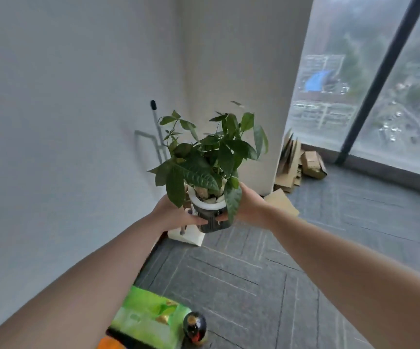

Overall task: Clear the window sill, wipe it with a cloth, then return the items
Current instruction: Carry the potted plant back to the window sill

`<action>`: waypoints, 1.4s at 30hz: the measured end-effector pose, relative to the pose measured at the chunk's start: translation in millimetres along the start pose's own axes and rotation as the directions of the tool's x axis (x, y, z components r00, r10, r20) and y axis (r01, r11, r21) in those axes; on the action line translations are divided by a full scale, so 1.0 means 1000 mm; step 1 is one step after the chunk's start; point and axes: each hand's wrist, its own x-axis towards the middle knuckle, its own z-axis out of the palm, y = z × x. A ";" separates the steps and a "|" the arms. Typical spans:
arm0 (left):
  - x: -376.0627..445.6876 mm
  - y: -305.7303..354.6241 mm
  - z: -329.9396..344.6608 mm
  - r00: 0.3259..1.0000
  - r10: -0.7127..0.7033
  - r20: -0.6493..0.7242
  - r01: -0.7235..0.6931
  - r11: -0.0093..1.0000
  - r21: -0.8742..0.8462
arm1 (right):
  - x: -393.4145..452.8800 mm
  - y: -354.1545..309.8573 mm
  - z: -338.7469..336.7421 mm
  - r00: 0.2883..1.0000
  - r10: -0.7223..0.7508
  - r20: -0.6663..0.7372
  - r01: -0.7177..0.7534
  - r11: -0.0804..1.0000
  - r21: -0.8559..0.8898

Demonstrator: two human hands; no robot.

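Note:
A potted plant (210, 159) with broad green leaves grows from a dark ribbed pot (212, 221) that has a white rim and pale stones on top. I hold it in the air over the grey carpet, out in front of me. My left hand (172, 214) grips the pot's left side and my right hand (250, 206) grips its right side. The window sill (393, 172) runs along the base of the big window at the right, well away from the pot.
On the floor near my feet lie a green box (151, 321), something orange (110, 343) and a dark round bottle (195, 328). A white box (188, 235) sits by the wall under the pot. Flattened cardboard (294, 162) leans at the column. A metal stand (157, 132) rests in the corner.

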 end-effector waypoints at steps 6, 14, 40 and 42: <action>0.186 0.114 0.121 0.917 0.290 0.273 -0.321 0.944 0.074 | 0.010 0.136 -0.172 0.943 0.231 -0.238 -0.204 0.970 0.135; 0.362 0.274 0.311 0.746 0.433 0.506 -0.490 0.871 -0.023 | -0.018 0.297 -0.371 0.781 0.431 -0.452 -0.335 0.900 0.280; 0.780 0.705 0.827 0.501 0.448 0.741 -0.574 0.812 -0.103 | -0.044 0.737 -0.942 0.524 0.621 -0.582 -0.470 0.781 0.410; 0.807 0.735 0.866 0.494 0.446 0.746 -0.597 0.798 -0.082 | -0.047 0.764 -0.986 0.511 0.625 -0.590 -0.478 0.777 0.410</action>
